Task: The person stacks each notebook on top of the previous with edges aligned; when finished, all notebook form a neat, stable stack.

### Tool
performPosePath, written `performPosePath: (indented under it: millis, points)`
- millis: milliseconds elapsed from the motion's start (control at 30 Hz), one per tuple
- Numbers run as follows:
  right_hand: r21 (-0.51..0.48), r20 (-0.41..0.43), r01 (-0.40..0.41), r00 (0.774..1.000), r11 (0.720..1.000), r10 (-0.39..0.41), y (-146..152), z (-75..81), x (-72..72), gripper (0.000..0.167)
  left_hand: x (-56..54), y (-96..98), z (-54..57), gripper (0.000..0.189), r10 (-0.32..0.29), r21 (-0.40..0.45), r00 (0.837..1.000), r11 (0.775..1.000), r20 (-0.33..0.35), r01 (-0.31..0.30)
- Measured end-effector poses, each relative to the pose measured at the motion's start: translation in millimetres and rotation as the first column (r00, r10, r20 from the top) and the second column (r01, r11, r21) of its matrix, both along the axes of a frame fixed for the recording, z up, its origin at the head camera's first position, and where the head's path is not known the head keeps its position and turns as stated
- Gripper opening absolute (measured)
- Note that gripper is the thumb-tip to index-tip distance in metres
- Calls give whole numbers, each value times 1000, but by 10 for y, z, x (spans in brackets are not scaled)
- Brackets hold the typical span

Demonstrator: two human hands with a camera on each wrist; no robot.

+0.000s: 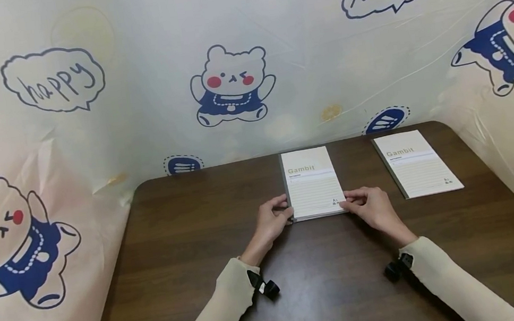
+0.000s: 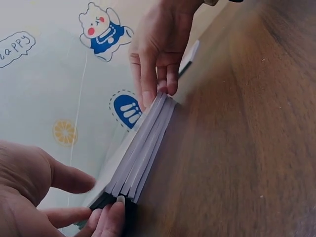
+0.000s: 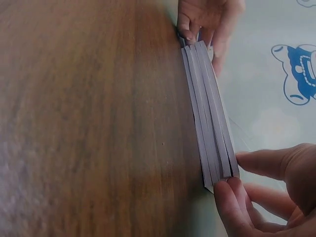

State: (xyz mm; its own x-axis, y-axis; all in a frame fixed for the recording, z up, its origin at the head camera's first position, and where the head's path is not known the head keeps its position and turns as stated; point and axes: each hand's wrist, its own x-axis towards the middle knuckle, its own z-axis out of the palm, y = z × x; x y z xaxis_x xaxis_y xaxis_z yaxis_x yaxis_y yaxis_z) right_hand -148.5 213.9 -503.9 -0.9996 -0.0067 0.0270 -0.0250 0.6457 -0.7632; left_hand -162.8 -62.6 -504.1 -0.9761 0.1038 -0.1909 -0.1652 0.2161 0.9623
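Note:
A stack of several notebooks (image 1: 313, 185) with white lined covers marked "Gambit" lies near the table's back edge. At its left side, my left hand (image 1: 274, 218) has curled fingers on the dark spines, the thumb near the front corner. My right hand (image 1: 372, 208) holds the opposite side, thumb at the front right corner and fingers along the edge. Seen from the left wrist, the page edges (image 2: 140, 148) fan slightly unevenly between both hands. The right wrist view shows the fingertips (image 3: 227, 190) touching the near end of the stack.
A single matching notebook (image 1: 418, 164) lies to the right on the brown wooden table (image 1: 187, 222). Behind the table hangs a pale cloth (image 1: 147, 88) printed with bears and "happy" bubbles. Small dark cameras are strapped to both wrists.

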Motion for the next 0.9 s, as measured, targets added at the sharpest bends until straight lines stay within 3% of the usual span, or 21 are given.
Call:
performPosePath:
  millis: [100,167,233,367,500,667,800,900]
  points:
    - [-13,18,-14,1000,1000,14,52,21,27,33,2,44,30,50,19,-67,1000,998,-21,-20]
    - [-16,18,-22,1000,1000,23,98,47,55,33,14,86,59,51,21,-148,996,988,-88,-34]
    - [-16,6,-31,999,999,31,159,77,85,32,27,139,85,50,11,-226,982,973,-190,-54]
    - [-1,-32,-33,999,999,33,320,135,135,30,64,264,144,44,-82,-326,921,944,-380,-50]
    - [31,-55,-24,998,999,26,510,182,170,30,91,421,191,36,-199,-392,858,920,-474,-3]
    - [82,-87,0,996,997,7,756,206,189,28,126,635,230,29,-335,-467,806,880,-488,83]
    - [128,-160,49,987,991,-28,987,176,206,25,137,804,219,31,-469,-552,764,814,-442,181]
    - [155,-202,90,978,984,-58,1185,137,223,23,124,927,197,36,-572,-625,714,742,-402,242]
